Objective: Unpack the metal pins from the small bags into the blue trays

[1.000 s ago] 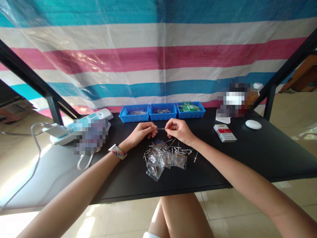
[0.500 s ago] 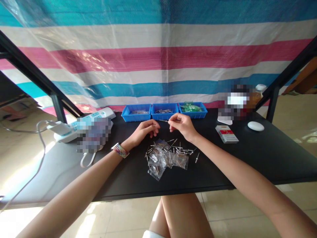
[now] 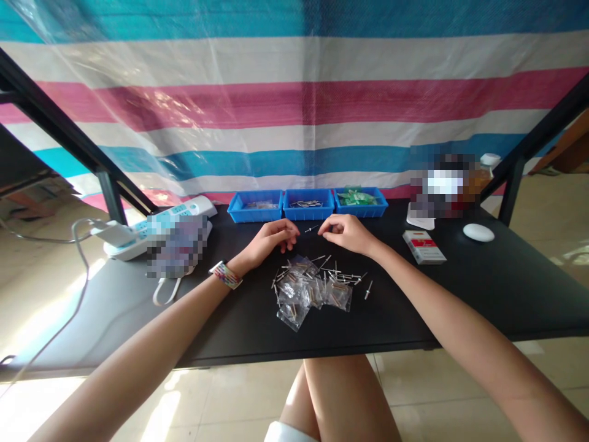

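A single pop rivet (image 3: 311,229) lies on the black table between my two hands, just in front of the blue bins. My right hand (image 3: 347,234) is right beside it, fingers loosely bent and holding nothing. To the rivet's left rests my left hand (image 3: 275,237), loosely curled with nothing seen in it. Nearer to me is a pile of small clear plastic bags (image 3: 310,291) with brownish pins inside. Loose silver rivets (image 3: 345,276) are scattered around and under the bags.
Three blue bins stand in a row: the left bin (image 3: 255,215) holds small bags, the middle bin (image 3: 307,213) rivets, the right bin (image 3: 361,212) green packets. A power strip (image 3: 133,245) is at left. A cigarette box (image 3: 424,248) and a white oval object (image 3: 478,232) are at right.
My right hand has let go of the rivet, which now lies on the table, and has drawn slightly to the right. My left hand has barely moved. The view has shifted slightly.
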Demonstrator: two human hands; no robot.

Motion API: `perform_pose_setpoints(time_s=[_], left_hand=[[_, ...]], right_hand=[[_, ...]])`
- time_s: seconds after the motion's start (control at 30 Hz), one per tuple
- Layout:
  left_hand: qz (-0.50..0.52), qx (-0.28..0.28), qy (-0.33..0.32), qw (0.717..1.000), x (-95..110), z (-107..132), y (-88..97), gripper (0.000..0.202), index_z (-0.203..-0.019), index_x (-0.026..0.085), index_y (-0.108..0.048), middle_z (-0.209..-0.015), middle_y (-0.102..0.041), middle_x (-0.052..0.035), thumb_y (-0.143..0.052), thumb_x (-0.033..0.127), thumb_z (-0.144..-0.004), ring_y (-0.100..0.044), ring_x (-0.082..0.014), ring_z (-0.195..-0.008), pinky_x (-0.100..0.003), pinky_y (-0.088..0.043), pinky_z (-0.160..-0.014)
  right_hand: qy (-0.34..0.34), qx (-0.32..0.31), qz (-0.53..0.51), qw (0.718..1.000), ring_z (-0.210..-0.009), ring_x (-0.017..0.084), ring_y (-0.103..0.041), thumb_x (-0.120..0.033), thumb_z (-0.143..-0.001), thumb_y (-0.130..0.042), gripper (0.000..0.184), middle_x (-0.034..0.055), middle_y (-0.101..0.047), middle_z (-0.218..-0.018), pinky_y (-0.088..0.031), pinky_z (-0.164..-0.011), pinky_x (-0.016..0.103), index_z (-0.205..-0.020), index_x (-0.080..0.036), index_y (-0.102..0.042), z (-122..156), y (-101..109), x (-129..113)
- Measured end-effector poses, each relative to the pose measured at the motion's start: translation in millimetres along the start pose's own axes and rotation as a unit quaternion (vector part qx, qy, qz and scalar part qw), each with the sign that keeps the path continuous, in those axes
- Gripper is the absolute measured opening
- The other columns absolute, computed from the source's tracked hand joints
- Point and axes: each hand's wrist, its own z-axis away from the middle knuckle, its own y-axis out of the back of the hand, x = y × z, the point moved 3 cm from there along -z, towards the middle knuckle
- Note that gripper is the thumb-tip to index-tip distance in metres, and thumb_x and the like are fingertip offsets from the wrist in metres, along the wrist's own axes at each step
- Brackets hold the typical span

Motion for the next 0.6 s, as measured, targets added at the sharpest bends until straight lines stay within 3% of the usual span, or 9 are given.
perform_pose_setpoints(time_s=[0.07,0.2,0.3,0.47,0.6], left_hand=[[-0.007,0.003,-0.003,1.000,-1,0,0.0,0.023,-0.092,0.017,-0.070,-0.076,-0.065,-0.0024,-0.073,0.039,-0.086,-0.062,-0.0143,-0.064,-0.024,-0.045,-0.054],[-0.016,0.002,-0.001,1.000,-3,-1,-0.3,0.022,-0.092,0.016,-0.070,-0.075,-0.065,-0.0021,-0.074,0.036,-0.085,-0.062,-0.0140,-0.063,-0.023,-0.043,-0.053],[-0.019,-0.002,-0.001,1.000,-4,-3,0.2,0.022,-0.092,0.016,-0.071,-0.076,-0.066,-0.0022,-0.073,0.037,-0.084,-0.063,-0.0144,-0.064,-0.023,-0.043,-0.052],[-0.029,-0.002,-0.005,1.000,-4,-4,1.3,0.023,-0.093,0.016,-0.072,-0.076,-0.066,-0.0026,-0.072,0.038,-0.086,-0.063,-0.0148,-0.064,-0.024,-0.045,-0.053],[-0.035,-0.003,-0.005,0.999,-3,-3,0.7,0.024,-0.094,0.016,-0.070,-0.077,-0.066,-0.0028,-0.070,0.039,-0.088,-0.063,-0.0138,-0.064,-0.023,-0.046,-0.053]], right_hand=[[0.025,-0.034,0.022,0.999,-0.059,0.010,-0.054,-0.018,-0.081,-0.070,0.011,0.0042,-0.071,-0.087,-0.041,-0.058,0.026,-0.086,-0.016,-0.080,0,-3,-1],[0.034,0.031,0.122,0.991,-0.066,0.012,-0.055,-0.018,-0.089,-0.070,0.021,0.0043,-0.067,-0.092,-0.043,-0.066,0.028,-0.108,-0.018,-0.081,-2,-10,-4],[0.045,0.012,0.223,0.974,-0.081,0.017,-0.062,-0.023,-0.096,-0.068,0.029,0.0059,-0.064,-0.102,-0.042,-0.070,0.028,-0.124,-0.025,-0.077,-7,-20,-9],[0.076,-0.041,0.320,0.944,-0.089,0.019,-0.064,-0.024,-0.103,-0.060,0.016,0.0078,-0.064,-0.106,-0.039,-0.068,0.028,-0.109,-0.022,-0.074,-9,-25,-22],[0.116,-0.007,0.343,0.932,-0.089,0.019,-0.063,-0.016,-0.103,-0.053,0.016,0.0095,-0.067,-0.099,-0.040,-0.070,0.027,-0.099,-0.017,-0.068,-2,-19,-30]])
